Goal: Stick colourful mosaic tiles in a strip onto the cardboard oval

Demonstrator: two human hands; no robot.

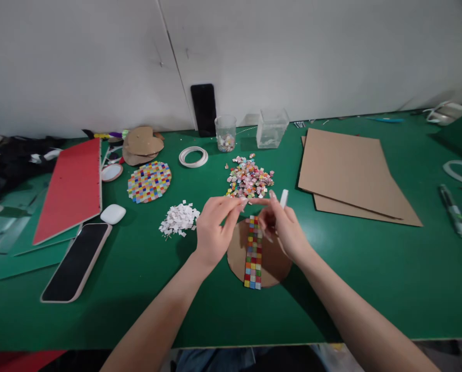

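My left hand (pixel 215 223) and my right hand (pixel 283 227) meet above a round cardboard disc (pixel 271 266) on the green table. Both pinch something small between their fingertips; I cannot make out what. A white stick-like tool (pixel 284 198) pokes up from my right hand. A strip of coloured mosaic tiles (pixel 253 253) runs down the middle of the disc. Just beyond the hands lies a loose heap of coloured tiles (pixel 249 178). A pile of white paper bits (pixel 178 218) sits to the left of my left hand.
A finished tiled disc (pixel 149 181), cardboard hearts (pixel 141 144), a white tape ring (pixel 193 156), two clear cups (pixel 225 132), a red board (pixel 73 188), a phone (pixel 77 261) and white earbud case (pixel 113 213) lie left and back. Cardboard sheets (pixel 350 173) and a pen (pixel 453 211) lie right.
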